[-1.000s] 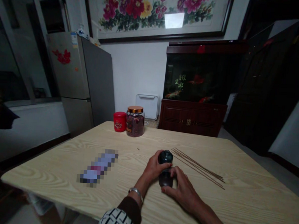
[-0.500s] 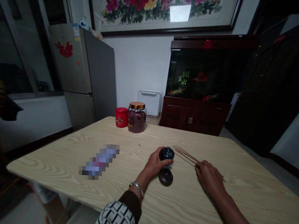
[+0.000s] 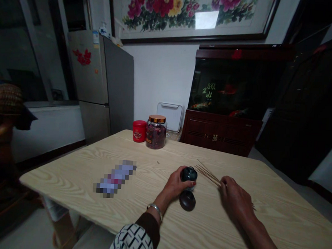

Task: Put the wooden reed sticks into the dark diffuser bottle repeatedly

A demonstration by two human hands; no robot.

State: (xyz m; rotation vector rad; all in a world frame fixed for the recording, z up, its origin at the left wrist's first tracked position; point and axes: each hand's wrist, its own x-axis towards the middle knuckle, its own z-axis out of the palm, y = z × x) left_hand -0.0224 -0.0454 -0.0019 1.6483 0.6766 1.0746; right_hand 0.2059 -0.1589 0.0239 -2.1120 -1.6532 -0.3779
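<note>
My left hand (image 3: 174, 186) is shut around a small dark green glass jar (image 3: 189, 174), which stands a little above the light wood table (image 3: 261, 218). Just below it, a round dark brown cap (image 3: 187, 200) rests on the tabletop, close to my left hand's fingertips. My right hand (image 3: 236, 197) lies curled over a bundle of thin brown sticks (image 3: 208, 175). The hand hides the middle of the bundle, and I cannot tell whether the fingers grip the sticks.
A jar of dried red petals with a copper lid (image 3: 156, 133) and a red canister (image 3: 139, 131) stand at the table's far edge. A pixelated flat item (image 3: 114, 178) lies left of my hands. A fish tank (image 3: 229, 87) stands behind the table.
My right hand has left the dark cap and moved right onto the sticks. The green jar and cap have come apart, and the jar stays in my left hand.
</note>
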